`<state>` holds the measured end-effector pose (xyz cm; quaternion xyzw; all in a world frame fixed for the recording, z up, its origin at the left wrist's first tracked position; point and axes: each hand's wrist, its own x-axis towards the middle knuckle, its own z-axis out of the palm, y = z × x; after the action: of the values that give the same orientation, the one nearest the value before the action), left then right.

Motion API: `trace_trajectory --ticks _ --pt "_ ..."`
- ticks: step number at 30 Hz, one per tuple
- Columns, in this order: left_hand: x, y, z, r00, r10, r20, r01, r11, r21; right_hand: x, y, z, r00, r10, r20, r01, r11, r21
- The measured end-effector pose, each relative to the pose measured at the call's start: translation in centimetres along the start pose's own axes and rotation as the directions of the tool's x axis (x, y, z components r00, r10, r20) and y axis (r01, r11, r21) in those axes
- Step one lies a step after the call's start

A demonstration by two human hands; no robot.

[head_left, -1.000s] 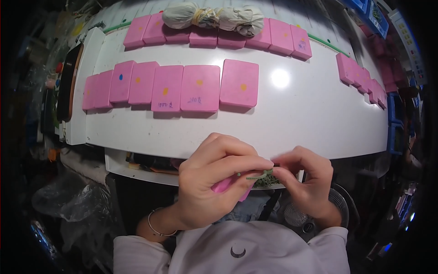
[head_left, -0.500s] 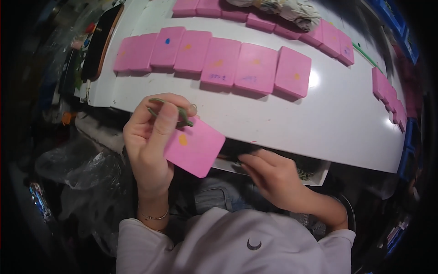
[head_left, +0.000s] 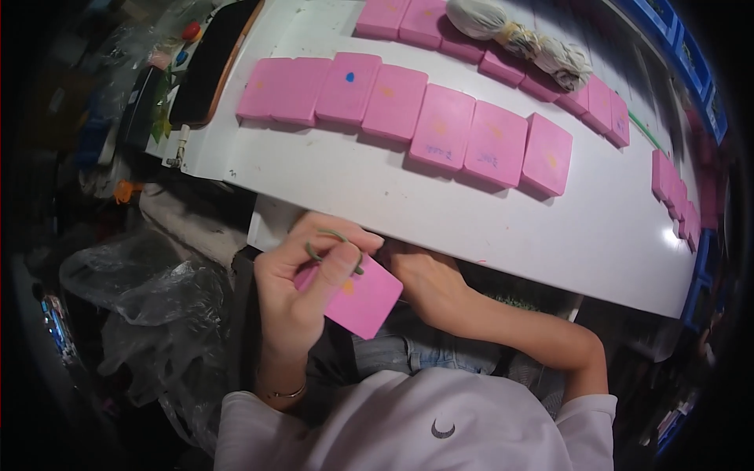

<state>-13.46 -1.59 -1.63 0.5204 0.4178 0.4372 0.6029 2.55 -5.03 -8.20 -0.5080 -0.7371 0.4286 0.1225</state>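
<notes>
My left hand (head_left: 302,286) holds a flat pink packet (head_left: 363,298) with an orange dot, just below the near edge of the white table (head_left: 353,180). A thin green rubber band (head_left: 330,245) loops over its fingers. My right hand (head_left: 424,282) reaches under the table edge beside the packet; its fingers are hidden, so I cannot tell what it holds. A row of several pink packets (head_left: 440,133) lies on the table above both hands.
A second row of pink packets (head_left: 400,17) lies farther back, with a whitish twisted cloth bundle (head_left: 522,39) on it. More packets (head_left: 675,200) sit at the right. A dark tray (head_left: 208,63) is at the table's left end, crumpled clear plastic (head_left: 149,306) lower left.
My view has swung left and down. My right hand has moved up next to the left one, under the table edge. The left hand keeps the pink packet and the green band.
</notes>
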Motion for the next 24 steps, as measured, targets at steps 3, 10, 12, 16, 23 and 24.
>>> trace_trajectory --ticks 3,10,12,16,23,24 --pt "-0.4 0.2 0.7 0.999 -0.043 0.02 0.044 0.998 -0.037 -0.4 0.0 0.2 1.0 -0.011 -0.004 0.01 0.997 -0.08" --pt "-0.8 1.6 2.1 0.979 -0.032 0.202 0.041 0.998 -0.041 -5.4 -3.5 -4.8 0.941 -0.116 -0.318 0.054 0.979 -0.198" --pt "-0.9 2.0 2.7 0.965 -0.059 0.255 0.083 0.993 -0.084 -7.4 -4.5 -7.4 0.86 -0.164 -0.483 0.118 0.985 -0.125" --pt "-0.6 2.5 4.3 0.908 -0.048 0.417 0.079 0.995 -0.058 -10.3 -5.8 -9.7 0.795 -0.032 -0.606 0.181 0.965 0.187" --pt "-0.3 2.7 6.2 0.83 -0.047 0.556 0.095 0.994 -0.058 -11.7 -4.9 -9.0 0.793 0.053 -0.607 0.272 0.86 0.431" --pt "-0.3 2.7 6.3 0.822 -0.028 0.568 0.077 0.995 -0.063 -11.8 -4.7 -8.9 0.784 0.016 -0.621 0.288 0.876 0.387"
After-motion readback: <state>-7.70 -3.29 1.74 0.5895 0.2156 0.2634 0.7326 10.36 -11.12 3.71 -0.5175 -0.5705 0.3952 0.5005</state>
